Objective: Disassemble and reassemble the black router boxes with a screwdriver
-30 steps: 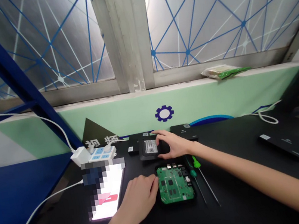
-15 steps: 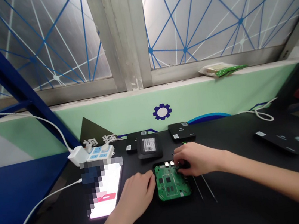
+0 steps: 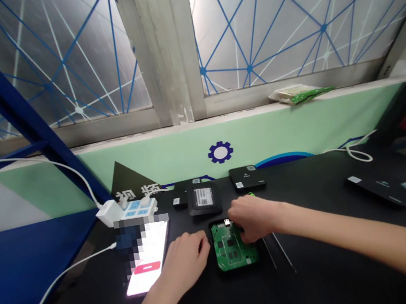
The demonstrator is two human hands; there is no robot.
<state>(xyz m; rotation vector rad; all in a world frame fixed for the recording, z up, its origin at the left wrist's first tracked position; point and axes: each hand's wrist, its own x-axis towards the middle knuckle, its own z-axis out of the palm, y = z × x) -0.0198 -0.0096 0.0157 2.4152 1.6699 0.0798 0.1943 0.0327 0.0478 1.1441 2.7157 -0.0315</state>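
Note:
A green circuit board (image 3: 227, 258) lies in a black open case (image 3: 215, 255) on the table. Over the board's upper right part is my right hand (image 3: 255, 218), its fingers curled down and closed; whatever they pinch is hidden beneath them. My left hand (image 3: 190, 254) rests at the left side of the case with fingers curled in, and nothing shows in them. Two thin metal shafts (image 3: 284, 253) lie right of the board, their upper ends covered by my right hand and wrist. A bit of green shows just behind that hand.
A tablet-like lit screen (image 3: 153, 252) lies left of my left hand. Behind stand a power strip (image 3: 140, 208) with a white charger (image 3: 108, 213), and black boxes (image 3: 206, 208), (image 3: 248, 178). Another black box (image 3: 382, 190) lies far right. White cables (image 3: 51, 291) run at left.
My right hand has shifted left over the board and turned knuckles-up, covering one of the white-topped ports. My left hand has barely moved. The view has shifted slightly.

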